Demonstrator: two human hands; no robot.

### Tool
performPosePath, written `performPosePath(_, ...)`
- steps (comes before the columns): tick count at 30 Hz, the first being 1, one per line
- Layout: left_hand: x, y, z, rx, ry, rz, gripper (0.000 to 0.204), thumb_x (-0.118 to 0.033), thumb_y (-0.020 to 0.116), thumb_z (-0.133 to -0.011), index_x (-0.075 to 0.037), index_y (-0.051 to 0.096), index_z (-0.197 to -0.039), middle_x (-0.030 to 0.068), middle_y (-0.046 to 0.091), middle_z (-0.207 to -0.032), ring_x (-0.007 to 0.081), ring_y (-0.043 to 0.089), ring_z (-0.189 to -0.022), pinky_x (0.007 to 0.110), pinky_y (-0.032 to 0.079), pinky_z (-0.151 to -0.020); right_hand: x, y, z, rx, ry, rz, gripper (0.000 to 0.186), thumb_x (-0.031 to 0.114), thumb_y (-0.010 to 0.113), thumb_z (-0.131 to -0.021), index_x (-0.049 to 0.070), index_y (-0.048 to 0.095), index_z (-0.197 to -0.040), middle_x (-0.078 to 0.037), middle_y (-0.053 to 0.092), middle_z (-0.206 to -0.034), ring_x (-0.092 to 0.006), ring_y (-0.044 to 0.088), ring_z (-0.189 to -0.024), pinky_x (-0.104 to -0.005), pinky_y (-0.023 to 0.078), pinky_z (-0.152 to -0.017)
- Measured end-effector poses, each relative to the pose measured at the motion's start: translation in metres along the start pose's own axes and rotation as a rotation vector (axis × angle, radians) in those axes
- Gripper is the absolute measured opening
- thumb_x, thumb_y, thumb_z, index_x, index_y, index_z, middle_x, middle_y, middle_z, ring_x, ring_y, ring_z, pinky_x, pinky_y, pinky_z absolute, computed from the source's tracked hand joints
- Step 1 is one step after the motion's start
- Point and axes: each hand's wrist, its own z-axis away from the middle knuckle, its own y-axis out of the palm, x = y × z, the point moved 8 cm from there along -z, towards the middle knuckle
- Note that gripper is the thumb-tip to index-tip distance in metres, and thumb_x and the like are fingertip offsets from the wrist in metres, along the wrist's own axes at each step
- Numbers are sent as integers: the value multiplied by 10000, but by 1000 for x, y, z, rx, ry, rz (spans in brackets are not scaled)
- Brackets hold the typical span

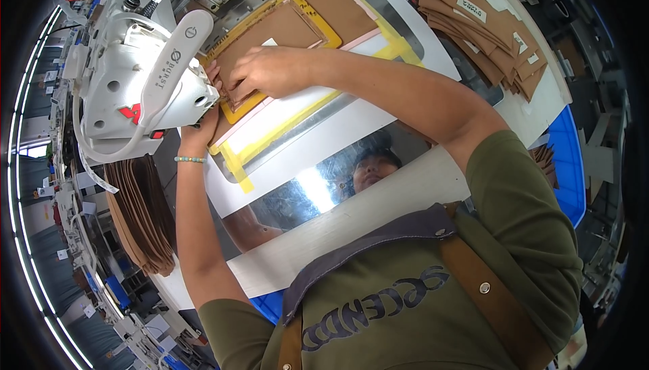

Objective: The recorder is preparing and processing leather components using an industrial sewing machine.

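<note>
A yellow-edged rectangular frame (323, 21) lies at a slant under the machine, around a flat brown panel (287, 27). My right hand (270, 72) reaches across from the right and rests on the panel's near-left part. Its fingers are bent and close together; what they pinch, if anything, is hidden. My left hand (206, 121) comes up beside the frame's left end, partly behind the white sewing machine head (115, 79). Some of its fingertips show near the right hand's fingers, but most fingers are hidden. A small white tag (270, 42) lies on the panel beyond my right hand.
Yellow tape (236, 168) edges the white template sheet (297, 130). A shiny metal plate (291, 202) lies nearer me. Stacked brown pieces (473, 22) with white labels lie at right; more brown pieces (138, 214) stand at left. A blue bin (569, 167) is at right.
</note>
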Motion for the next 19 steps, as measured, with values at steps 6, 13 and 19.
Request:
performPosePath(6,-1,-8,2,-5,124,-163,348,-188,628,-1067,-108,705,-1397,69,675,-1473,261,603,-1380,385,441,-1197,-3,1,-2,-7,40,-57,386,5,629,-915,159,806,-1222,-47,723,-1318,-258,629,-1268,-415,457,-1132)
performPosePath(13,0,-9,4,49,219,-174,470,-120,616,-1005,-137,640,-1474,87,647,-1497,298,582,-1397,383,447,-1192,-4,-1,0,-60,58,-27,376,30,634,-919,193,822,-1201,-14,728,-1279,-229,633,-1237,-403,470,-1061)
performPosePath(19,151,28,65,173,-117,-230,654,-275,753,-946,-127,535,-1545,114,544,-1602,274,475,-1504,408,347,-1261,8,0,-22,-5,15,-58,360,42,663,-913,166,818,-1213,-21,720,-1316,-247,629,-1248,-417,457,-1096)
